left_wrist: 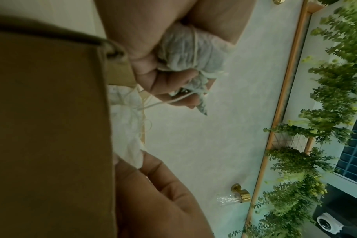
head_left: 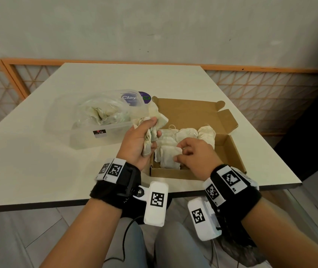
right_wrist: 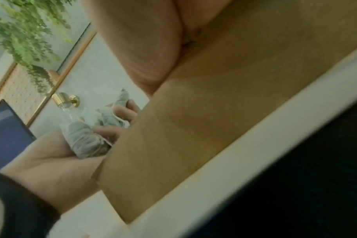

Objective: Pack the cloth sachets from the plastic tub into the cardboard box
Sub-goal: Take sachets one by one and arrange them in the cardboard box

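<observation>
Cloth sachets [head_left: 185, 136] partly packed: several lie flat in rows in the cardboard box [head_left: 233, 151], more sit in a clear bag in the plastic tub [head_left: 88, 136], and a bunch [head_left: 150, 122] is up in the left hand [head_left: 138, 142]. Left grip clenched round that crumpled bunch, strings dangling, held just above the box's near-left corner; left wrist view shows fingers [left_wrist: 173, 83] curled tight on the cloth. Right hand [head_left: 197, 153] down inside the box, fingers bent, grasping the edge of the sachet [head_left: 168, 154] nearest to it, thumb and fingertips on the fabric. It touches that sachet, though whether it's a pinch or just a press is hard to tell; reads as a pinch

Step in hand, my call: placing and squaring one sachet in the near row while the left grip feeds stock. Task looks roughly mid-way, since the box's space beyond the right grip is bare and the tub, off past the left grip, holds plenty

Next move likely needs: let go of the laid sachet, pull one from the left bunch without dragging tangled strings, lay it flat beside the row, on the bare box floor

Bench [head_left: 38, 171] carries tub and box side by side, touching or nearly
</observation>
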